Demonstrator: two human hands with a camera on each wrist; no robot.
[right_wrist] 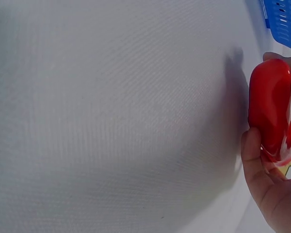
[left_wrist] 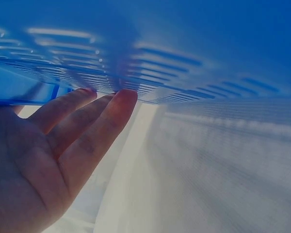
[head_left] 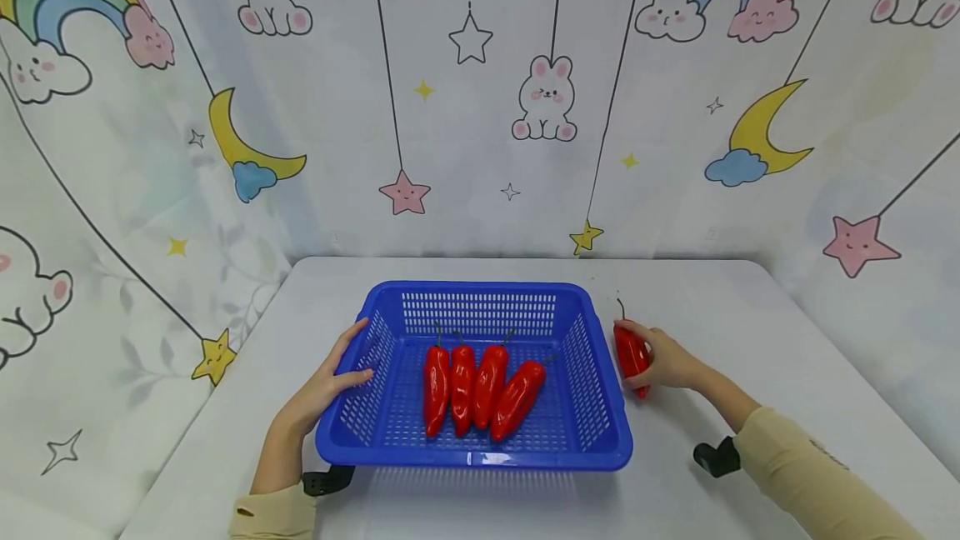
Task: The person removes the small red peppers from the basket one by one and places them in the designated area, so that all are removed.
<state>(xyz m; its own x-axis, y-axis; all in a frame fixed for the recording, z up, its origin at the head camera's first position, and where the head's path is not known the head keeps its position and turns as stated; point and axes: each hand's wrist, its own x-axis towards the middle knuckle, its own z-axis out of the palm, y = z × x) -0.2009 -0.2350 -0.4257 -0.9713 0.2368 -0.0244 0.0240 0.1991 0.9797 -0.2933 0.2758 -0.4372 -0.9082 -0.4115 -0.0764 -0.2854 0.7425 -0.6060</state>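
A blue plastic basket (head_left: 480,458) with slotted walls stands on the white table. Several glossy red chili peppers (head_left: 462,390) lie side by side in it, their thin stems pointing away from me. My left hand (head_left: 318,390) grips the basket's left side, thumb over the rim and fingers along the outside; the left wrist view shows these fingers (left_wrist: 94,133) up against the slotted wall. Just right of the basket, my right hand (head_left: 667,361) holds another red chili pepper (right_wrist: 270,104) between thumb and fingers, its stem also pointing away.
The white table (head_left: 697,290) reaches back to a cloth backdrop (head_left: 465,132) printed with rabbits, moons, stars and rainbows. A dark strap or device sits at each wrist, the right one (head_left: 717,457) sticking out near the sleeve.
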